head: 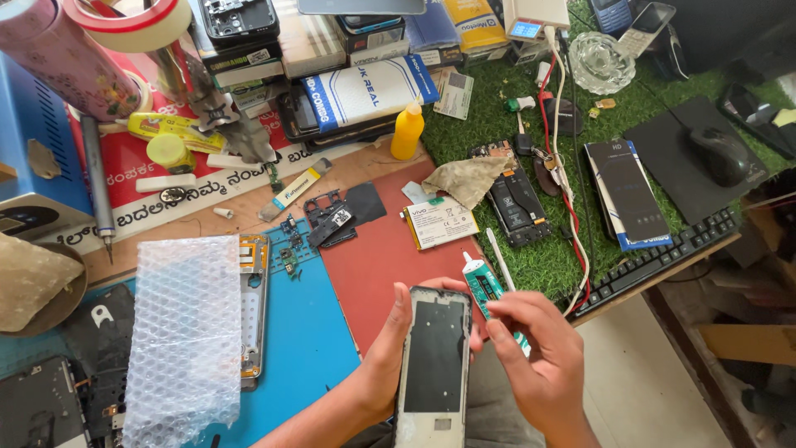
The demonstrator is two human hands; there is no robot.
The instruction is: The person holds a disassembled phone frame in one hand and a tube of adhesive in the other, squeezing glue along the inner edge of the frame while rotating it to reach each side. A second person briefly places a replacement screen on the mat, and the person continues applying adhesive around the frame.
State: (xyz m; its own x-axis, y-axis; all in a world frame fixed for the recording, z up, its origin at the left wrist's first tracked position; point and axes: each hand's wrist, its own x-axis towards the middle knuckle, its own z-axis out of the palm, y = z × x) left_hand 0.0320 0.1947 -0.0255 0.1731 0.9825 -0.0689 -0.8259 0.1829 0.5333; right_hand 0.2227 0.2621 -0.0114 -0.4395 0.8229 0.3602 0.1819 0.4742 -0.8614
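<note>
Cradling a phone frame [433, 365] upright over the lap, left hand [390, 348] wraps its edge, steadying it; right hand [539, 348] pinches a teal glue tube [489, 294], nozzle up, beside the frame's top corner.

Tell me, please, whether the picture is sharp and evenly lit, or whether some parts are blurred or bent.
Head view: soft, even daylight, with weak shadows; the left hand holding the phone frame and the right hand with the glue tube look sharp. The bubble wrap shines slightly; the wide lens tilts the things near the edges.
</note>
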